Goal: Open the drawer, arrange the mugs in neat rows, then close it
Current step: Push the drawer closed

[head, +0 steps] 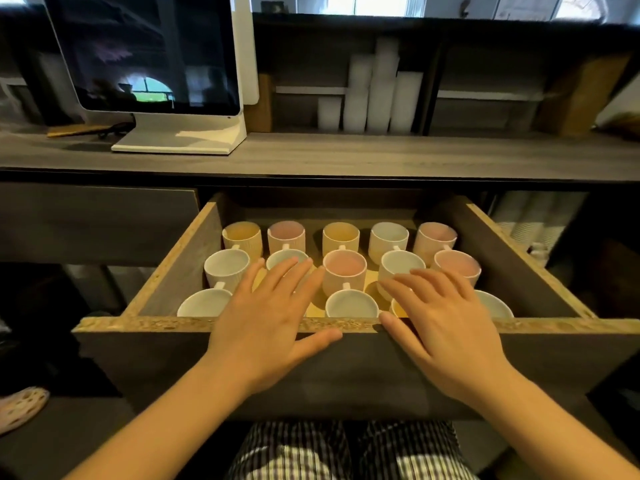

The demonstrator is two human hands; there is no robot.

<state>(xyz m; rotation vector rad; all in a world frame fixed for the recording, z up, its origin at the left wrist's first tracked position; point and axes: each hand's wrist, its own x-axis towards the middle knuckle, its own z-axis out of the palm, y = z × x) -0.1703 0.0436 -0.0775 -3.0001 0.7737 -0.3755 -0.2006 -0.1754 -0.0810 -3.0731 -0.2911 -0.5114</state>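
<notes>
Drawer [349,325]: standing open mid-frame, mugs [344,268] sitting in rows.
Left hand [266,313]: hovering flat, fingers spread, gripping nothing.
Right hand [440,317]: likewise splayed, covering front mugs.

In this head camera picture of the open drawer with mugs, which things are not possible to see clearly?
Head view only:
- Front row of ribbed ceramic mugs: lower parts hidden behind the chipboard front edge of the wooden drawer.
- Two front-row mugs: mostly covered by the left hand and right hand, so their inside colours cannot be told.
- Whether the spread fingers touch any mug: unclear.
- White stacked cups on the back shelf: blurred, not countable.
</notes>
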